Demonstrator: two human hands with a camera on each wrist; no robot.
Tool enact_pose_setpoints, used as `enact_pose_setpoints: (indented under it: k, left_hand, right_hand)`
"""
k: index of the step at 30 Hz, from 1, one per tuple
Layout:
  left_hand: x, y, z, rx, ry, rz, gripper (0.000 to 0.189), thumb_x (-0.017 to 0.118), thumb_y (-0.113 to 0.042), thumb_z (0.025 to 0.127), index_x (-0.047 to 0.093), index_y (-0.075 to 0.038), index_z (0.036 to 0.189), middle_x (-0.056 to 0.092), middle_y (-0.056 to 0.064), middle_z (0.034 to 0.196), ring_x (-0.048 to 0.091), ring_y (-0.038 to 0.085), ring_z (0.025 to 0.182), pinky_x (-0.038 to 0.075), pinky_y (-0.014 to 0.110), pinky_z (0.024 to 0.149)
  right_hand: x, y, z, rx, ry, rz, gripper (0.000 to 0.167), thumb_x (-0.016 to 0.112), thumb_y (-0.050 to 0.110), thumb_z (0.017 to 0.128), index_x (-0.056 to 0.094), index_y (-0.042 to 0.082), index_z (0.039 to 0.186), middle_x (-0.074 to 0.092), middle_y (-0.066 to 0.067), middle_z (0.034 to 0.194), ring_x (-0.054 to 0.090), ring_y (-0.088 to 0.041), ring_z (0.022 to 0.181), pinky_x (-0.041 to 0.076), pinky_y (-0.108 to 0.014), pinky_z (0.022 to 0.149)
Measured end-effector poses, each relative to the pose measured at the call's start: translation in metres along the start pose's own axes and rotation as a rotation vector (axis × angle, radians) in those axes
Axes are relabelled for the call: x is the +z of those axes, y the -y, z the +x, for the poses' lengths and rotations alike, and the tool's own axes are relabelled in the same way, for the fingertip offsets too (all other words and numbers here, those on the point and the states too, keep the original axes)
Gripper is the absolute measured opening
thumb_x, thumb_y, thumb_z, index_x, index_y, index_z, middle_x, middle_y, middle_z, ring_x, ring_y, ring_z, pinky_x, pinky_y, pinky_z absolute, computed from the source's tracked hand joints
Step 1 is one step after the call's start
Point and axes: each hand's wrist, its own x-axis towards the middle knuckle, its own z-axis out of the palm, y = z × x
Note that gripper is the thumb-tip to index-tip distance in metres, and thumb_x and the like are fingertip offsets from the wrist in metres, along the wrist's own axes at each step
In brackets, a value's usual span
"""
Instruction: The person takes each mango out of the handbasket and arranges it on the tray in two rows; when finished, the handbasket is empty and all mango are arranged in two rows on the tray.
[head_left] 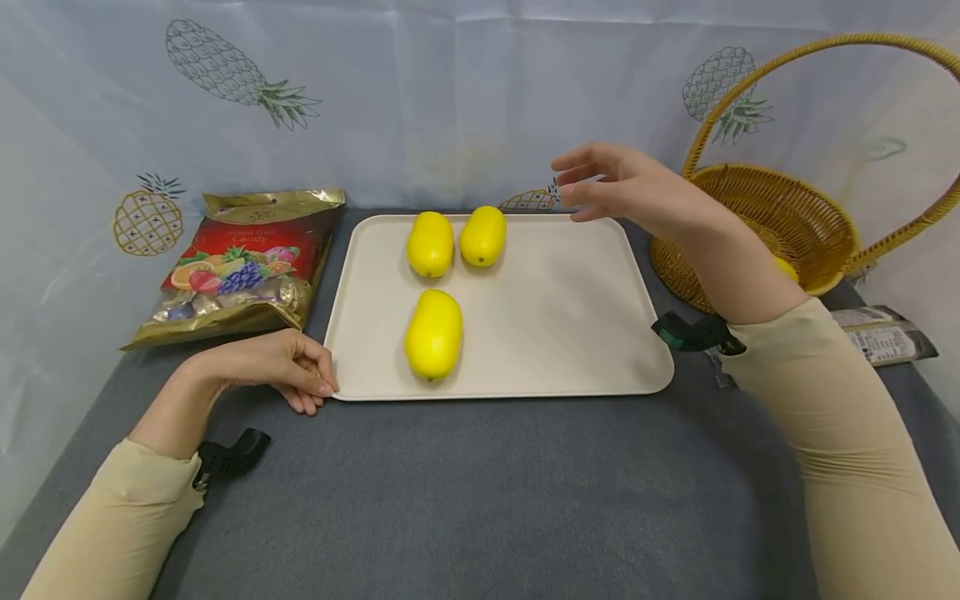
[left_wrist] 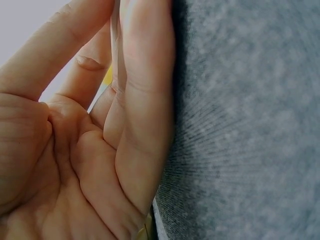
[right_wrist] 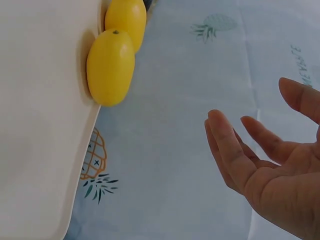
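A cream tray lies on the dark grey cloth. On its left half sit three yellow oval fruits that look like mangoes: a front one, a back-left one and a back-right one. At the tray's front left corner, my left hand pinches the rim with thumb and fingertips; the left wrist view shows its fingers close to the cloth. Raised over the tray's back right corner, my right hand holds nothing, its fingers relaxed and apart, also seen as an empty palm.
Back left stands a candy bag. A wicker basket with a tall handle is at the back right, partly behind my right forearm, a yellow fruit showing inside. A packet lies beside it. A pineapple-print curtain hangs behind.
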Motion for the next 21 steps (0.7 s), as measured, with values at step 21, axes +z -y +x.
enact_pose_setpoints:
  k: [21]
  left_hand:
    - [-0.003, 0.003, 0.001, 0.008, 0.021, 0.003, 0.025, 0.061, -0.013, 0.098, 0.066, 0.010, 0.102, 0.071, -0.001, 0.082, 0.072, 0.009, 0.073, 0.062, 0.030, 0.068]
  right_hand:
    - [-0.096, -0.072, -0.025, -0.160, -0.091, 0.349, 0.037, 0.052, 0.006, 0.101, 0.051, 0.007, 0.138, 0.060, -0.001, 0.124, 0.068, -0.008, 0.103, 0.057, -0.016, 0.083]
